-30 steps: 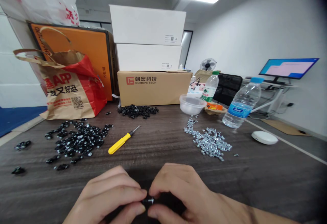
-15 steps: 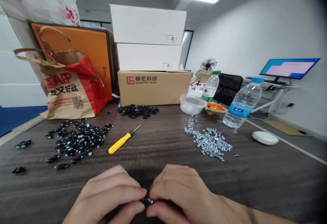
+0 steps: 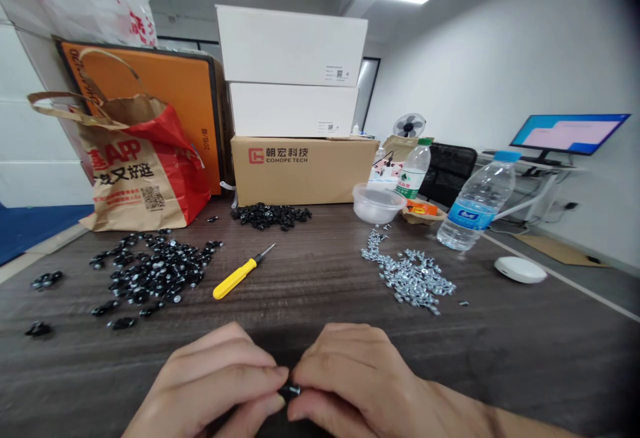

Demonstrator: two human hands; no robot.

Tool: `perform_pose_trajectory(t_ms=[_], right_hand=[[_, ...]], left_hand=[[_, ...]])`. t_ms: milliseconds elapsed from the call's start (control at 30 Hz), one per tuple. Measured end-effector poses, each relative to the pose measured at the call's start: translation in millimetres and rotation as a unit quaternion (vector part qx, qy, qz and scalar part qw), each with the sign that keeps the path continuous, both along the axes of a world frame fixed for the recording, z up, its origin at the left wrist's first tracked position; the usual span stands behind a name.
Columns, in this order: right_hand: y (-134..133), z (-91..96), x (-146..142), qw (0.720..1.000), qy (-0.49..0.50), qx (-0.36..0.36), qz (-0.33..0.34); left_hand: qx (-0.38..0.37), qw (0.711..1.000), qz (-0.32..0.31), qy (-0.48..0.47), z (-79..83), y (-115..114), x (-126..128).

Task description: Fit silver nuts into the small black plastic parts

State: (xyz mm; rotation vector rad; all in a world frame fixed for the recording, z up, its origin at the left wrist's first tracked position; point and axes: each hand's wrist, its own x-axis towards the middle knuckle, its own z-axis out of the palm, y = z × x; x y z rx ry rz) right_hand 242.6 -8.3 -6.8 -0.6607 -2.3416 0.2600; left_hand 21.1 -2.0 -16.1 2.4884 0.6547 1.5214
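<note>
- The left hand (image 3: 210, 378) and right hand (image 3: 355, 375) pinch a small black fitting (image 3: 290, 392) between them, just above the desk (image 3: 320, 331)
- Its silver screw (image 3: 299, 390), clear earlier, now barely shows

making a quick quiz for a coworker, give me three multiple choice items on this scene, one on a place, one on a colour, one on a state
1. Where does the yellow-handled screwdriver lie?
A. Between the heap of black parts and the heap of silver fasteners
B. On top of the cardboard box
C. Inside the plastic tub

2. What colour is the cap of the large water bottle?
A. Green
B. Blue
C. White

3. What are the left hand and right hand doing?
A. Resting apart, palms down
B. The left hand grips the screwdriver
C. Together pinching a small dark part

1: A, it lies on the table between both heaps.
2: B, the cap atop the bottle shows blue.
3: C, both hands' fingers meet around the part.
</note>
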Motion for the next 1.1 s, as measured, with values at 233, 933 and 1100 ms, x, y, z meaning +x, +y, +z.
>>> perform_pose_trajectory(t_ms=[233, 933, 1100], right_hand=[[1, 3.8, -4, 0.992, 0.084, -0.095, -0.019], [20, -0.4, -2, 0.949, 0.132, -0.270, 0.094], [16, -2.4, -1, 0.960, 0.104, -0.245, 0.093]], left_hand=[[-0.005, 1.000, -0.020, 0.019, 1.0, 3, -3], [-0.074, 0.987, -0.110, 0.085, 17.2, 12, -3], [-0.093, 0.984, -0.126, 0.080, 16.8, 10, 0]])
